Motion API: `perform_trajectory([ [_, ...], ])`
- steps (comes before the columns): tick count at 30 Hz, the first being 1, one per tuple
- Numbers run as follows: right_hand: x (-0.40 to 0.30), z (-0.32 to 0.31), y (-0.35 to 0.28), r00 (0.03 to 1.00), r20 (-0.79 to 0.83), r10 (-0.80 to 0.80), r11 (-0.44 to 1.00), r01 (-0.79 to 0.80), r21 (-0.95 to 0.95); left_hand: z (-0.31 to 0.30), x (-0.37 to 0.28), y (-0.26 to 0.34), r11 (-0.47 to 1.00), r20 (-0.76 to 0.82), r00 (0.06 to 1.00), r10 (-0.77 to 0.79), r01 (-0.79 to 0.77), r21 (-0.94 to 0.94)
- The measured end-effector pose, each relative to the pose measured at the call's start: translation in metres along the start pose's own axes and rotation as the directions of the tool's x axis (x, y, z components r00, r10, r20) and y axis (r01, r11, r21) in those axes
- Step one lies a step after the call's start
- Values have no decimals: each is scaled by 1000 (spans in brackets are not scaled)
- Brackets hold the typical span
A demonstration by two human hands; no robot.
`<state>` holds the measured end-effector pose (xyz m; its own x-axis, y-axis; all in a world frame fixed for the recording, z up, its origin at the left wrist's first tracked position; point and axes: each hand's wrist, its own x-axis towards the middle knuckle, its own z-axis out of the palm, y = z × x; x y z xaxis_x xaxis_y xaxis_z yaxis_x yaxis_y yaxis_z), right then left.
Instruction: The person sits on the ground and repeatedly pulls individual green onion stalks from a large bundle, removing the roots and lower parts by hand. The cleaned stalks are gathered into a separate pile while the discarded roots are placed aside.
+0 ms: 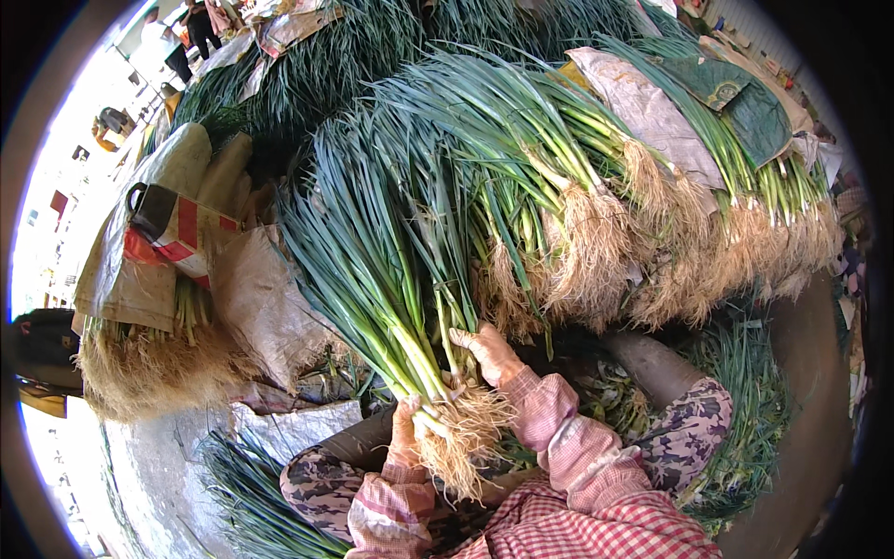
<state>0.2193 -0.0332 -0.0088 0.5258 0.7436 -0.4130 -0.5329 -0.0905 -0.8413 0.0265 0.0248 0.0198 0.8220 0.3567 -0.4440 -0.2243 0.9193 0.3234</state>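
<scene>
A bunch of green onions rests in front of me, its long leaves running up and away. Its tangled, straw-coloured roots hang over my lap. My left hand is closed around the white base of the bunch from the left side. On the right side of the same bunch, my right hand grips thinner stalks just above the roots, thumb and fingertips against them. Fingers on the far side of the stalks are hidden.
Beyond the bunch lies a large heap of rooted green onions, partly under sacks. To the left are a covered pile and a red-and-white container. Cut leaves lie right, more onion leaves lower left. People stand far off.
</scene>
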Motion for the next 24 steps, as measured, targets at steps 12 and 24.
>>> perform_trajectory([
  [12, -42, 3, 11, 994, -104, -28, 981, 47, 186, 11, -9, -1, 999, -70, 996, 52, -53, -12],
  [24, -62, -5, -3, 959, 130, -252, 498, 244, -832, -15, 2, -1, 997, -4, 998, -65, 65, 42],
])
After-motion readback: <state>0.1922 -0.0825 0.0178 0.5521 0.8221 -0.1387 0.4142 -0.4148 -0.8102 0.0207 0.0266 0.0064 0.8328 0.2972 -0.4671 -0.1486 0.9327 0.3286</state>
